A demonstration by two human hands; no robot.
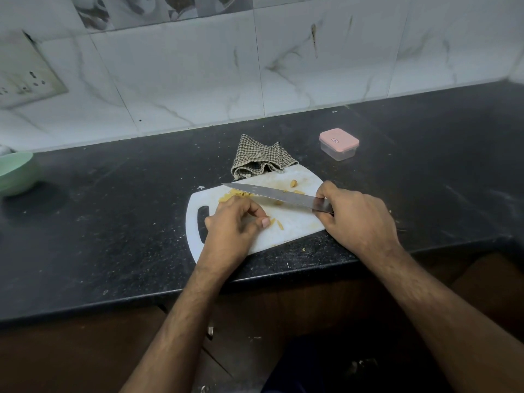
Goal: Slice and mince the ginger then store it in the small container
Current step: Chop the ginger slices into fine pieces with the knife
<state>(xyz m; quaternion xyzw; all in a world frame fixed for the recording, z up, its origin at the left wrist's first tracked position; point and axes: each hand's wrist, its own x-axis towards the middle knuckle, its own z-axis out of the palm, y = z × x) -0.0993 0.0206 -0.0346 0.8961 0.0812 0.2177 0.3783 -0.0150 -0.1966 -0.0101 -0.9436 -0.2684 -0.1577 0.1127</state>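
A person stands at a speckled black stone counter (113,222), seen from above through their own eyes. A white plastic cutting board (295,228) with a handle slot lies near the counter's front edge. On it, pale yellow ginger pieces (234,196) sit in a small heap at the board's far left, with a few stray slivers scattered across the middle and far right.

The right hand (357,214) wraps its fingers around the handle of a long steel kitchen knife (272,194), whose blade stretches leftward over the board with its tip beyond the heap. The left hand (235,222) rests curled on the board just beside the heap, fingertips tucked under; whether they pinch any ginger is hard to tell from this angle.

The likely risk: the left knuckles lie very close to the blade, so a hurried chop could nick a finger. Part of the board appears to overhang the counter edge, so hard pressure there might tip it and spill ginger.

A small clear plastic container with a pink lid (338,144) stands well behind the board, lid on; it looks empty. A pale green bowl (15,171) sits at far left, contents unseen. A folded checked cloth (261,157) touches the board's far edge.
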